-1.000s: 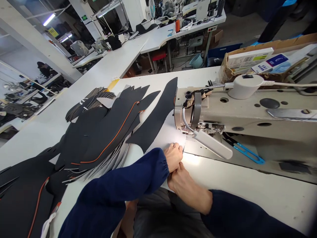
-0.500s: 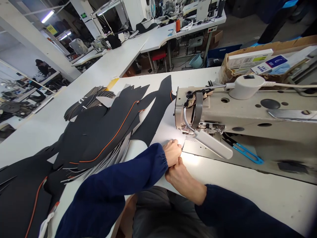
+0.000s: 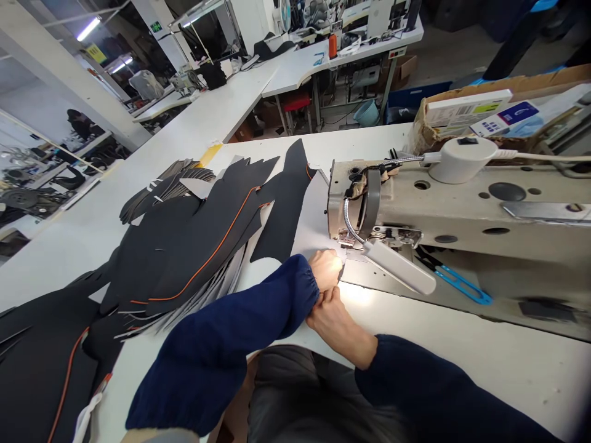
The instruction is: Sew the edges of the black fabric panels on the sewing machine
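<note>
My left hand (image 3: 326,269) is closed on the near edge of a fabric piece (image 3: 314,215), just in front of the sewing machine's needle area (image 3: 348,239). Touching it from below, my right hand (image 3: 336,320) has its fingers curled in at the same edge; its fingertips are partly hidden. The piece shows a light grey face, with a black part (image 3: 284,215) bearing orange trim on its left. To the left lies a stack of black pieces (image 3: 180,246) with orange piping.
The sewing machine (image 3: 462,209) fills the right side, with a white lamp (image 3: 399,267) low over the table. Blue thread snips (image 3: 464,286) lie under its arm. Behind stands a cardboard box (image 3: 420,132). A person (image 3: 80,125) is far left.
The black part has shifted left and turned more upright, and more of the light grey face shows. My left hand has moved slightly up and right; my right hand stays beside it.
</note>
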`<state>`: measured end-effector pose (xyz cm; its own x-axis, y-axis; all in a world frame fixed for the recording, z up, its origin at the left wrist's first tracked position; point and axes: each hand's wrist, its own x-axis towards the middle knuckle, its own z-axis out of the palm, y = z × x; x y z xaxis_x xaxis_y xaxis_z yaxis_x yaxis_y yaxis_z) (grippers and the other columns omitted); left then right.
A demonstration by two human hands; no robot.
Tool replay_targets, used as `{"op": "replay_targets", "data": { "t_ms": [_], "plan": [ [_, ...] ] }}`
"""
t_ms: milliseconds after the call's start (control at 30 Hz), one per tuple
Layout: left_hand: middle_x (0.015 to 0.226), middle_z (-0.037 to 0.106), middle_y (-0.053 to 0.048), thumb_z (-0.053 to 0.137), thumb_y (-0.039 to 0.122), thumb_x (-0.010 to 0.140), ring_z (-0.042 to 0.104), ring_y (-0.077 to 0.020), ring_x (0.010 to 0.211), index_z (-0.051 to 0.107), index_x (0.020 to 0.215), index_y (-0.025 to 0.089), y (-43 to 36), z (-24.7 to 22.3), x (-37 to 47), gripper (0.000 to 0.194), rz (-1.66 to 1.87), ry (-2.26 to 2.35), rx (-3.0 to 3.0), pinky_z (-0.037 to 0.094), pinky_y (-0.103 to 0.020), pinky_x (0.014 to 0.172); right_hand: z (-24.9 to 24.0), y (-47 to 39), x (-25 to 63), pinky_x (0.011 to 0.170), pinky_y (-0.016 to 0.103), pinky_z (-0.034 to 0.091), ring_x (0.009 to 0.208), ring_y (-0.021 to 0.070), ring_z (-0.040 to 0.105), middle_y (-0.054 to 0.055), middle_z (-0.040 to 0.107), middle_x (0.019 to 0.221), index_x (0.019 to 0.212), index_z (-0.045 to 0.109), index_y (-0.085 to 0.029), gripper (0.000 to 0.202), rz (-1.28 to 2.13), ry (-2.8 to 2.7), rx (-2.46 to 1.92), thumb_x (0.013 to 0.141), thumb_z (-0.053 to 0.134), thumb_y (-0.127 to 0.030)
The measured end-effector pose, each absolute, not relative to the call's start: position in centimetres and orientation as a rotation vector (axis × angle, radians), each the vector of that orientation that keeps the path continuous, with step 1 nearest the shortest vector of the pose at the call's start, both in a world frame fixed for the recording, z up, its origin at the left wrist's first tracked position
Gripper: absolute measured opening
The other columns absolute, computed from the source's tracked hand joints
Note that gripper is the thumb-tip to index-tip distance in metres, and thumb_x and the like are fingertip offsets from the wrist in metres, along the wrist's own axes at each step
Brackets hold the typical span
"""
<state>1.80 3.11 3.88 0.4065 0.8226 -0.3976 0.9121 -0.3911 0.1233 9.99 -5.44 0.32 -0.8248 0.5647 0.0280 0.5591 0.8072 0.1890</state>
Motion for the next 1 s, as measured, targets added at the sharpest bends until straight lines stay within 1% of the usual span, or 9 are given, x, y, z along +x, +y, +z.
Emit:
{"op": "replay_targets", "data": {
  "t_ms": [67,200,367,500,633,800,867,933,1000],
  "plan": [
    [0.104,0.06,-0.013,0.047,0.017,0.084,0.061,-0.0227,0.085,0.066,0.103,0.013,3.1,3.7,1.6,0.027,-0.365,1.515,2.346,0.05,-0.034,0.076,0.3,-5.2,10.2,0.061,0.045,0.043,0.068,0.0302,0.061,0.02,0.066,0.073,0.076,0.068,-0.008,0.02,0.357,2.982,0.91,0.07,0.051,-0.001],
    [0.107,0.058,-0.012,0.05,0.015,0.078,0.058,-0.0249,0.095,0.062,0.11,0.016,1.9,4.3,0.8,0.034,-0.331,1.527,2.376,0.05,-0.034,0.076,0.1,-5.2,10.3,0.059,0.04,0.041,0.064,0.0277,0.061,0.017,0.065,0.069,0.078,0.068,-0.008,0.021,0.456,3.055,0.825,0.067,0.052,0.001],
    [0.099,0.059,-0.012,0.047,0.02,0.083,0.06,-0.022,0.082,0.067,0.098,0.014,1.0,5.2,0.5,0.026,-0.506,1.467,2.373,0.05,-0.032,0.072,-1.0,-5.2,10.3,0.059,0.04,0.041,0.06,0.0264,0.06,0.014,0.065,0.064,0.077,0.068,-0.01,0.023,0.446,3.098,0.804,0.066,0.052,0.002],
    [0.098,0.061,-0.012,0.05,0.02,0.081,0.061,-0.0208,0.077,0.07,0.095,0.013,1.7,5.1,1.0,0.025,-0.504,1.44,2.408,0.049,-0.031,0.069,-1.8,-4.7,10.7,0.064,0.042,0.044,0.067,0.0286,0.062,0.016,0.067,0.07,0.08,0.069,-0.01,0.024,0.533,3.14,0.875,0.066,0.052,0.001],
    [0.098,0.062,-0.011,0.05,0.022,0.082,0.061,-0.0202,0.076,0.071,0.095,0.014,2.7,4.8,1.4,0.026,-0.489,1.455,2.411,0.049,-0.03,0.068,-2.2,-4.0,11.3,0.071,0.043,0.046,0.072,0.028,0.063,0.017,0.068,0.076,0.085,0.068,-0.007,0.024,0.577,3.173,0.965,0.069,0.052,0.001],
    [0.095,0.064,-0.01,0.046,0.016,0.084,0.06,-0.0194,0.082,0.069,0.094,0.014,4.0,4.1,1.9,0.026,-0.455,1.443,2.445,0.049,-0.03,0.075,-2.2,-3.8,11.8,0.081,0.045,0.047,0.084,0.0295,0.062,0.02,0.067,0.088,0.095,0.065,-0.004,0.025,0.536,3.259,0.939,0.075,0.051,-0.001],
    [0.094,0.063,-0.009,0.046,0.017,0.084,0.059,-0.0198,0.085,0.068,0.094,0.014,4.1,3.7,1.8,0.024,-0.44,1.429,2.435,0.049,-0.03,0.077,-2.3,-3.9,11.9,0.085,0.046,0.047,0.088,0.0301,0.062,0.022,0.066,0.091,0.099,0.064,-0.002,0.027,0.525,3.29,0.917,0.076,0.05,-0.001],
    [0.099,0.061,-0.009,0.047,0.019,0.084,0.057,-0.0204,0.088,0.066,0.099,0.015,3.8,3.5,1.3,0.024,-0.4,1.443,2.432,0.049,-0.03,0.078,-2.6,-3.9,12.0,0.087,0.047,0.047,0.092,0.031,0.062,0.024,0.066,0.094,0.103,0.063,0.001,0.03,0.536,3.269,0.944,0.076,0.05,-0.001],
    [0.107,0.056,-0.009,0.049,0.023,0.084,0.055,-0.0219,0.094,0.062,0.109,0.018,3.0,3.6,0.5,0.028,-0.332,1.491,2.45,0.048,-0.03,0.077,-3.2,-3.8,12.2,0.091,0.048,0.046,0.098,0.0326,0.061,0.027,0.065,0.099,0.104,0.062,0.004,0.032,0.553,3.243,0.982,0.075,0.051,-0.002]
  ]
}}
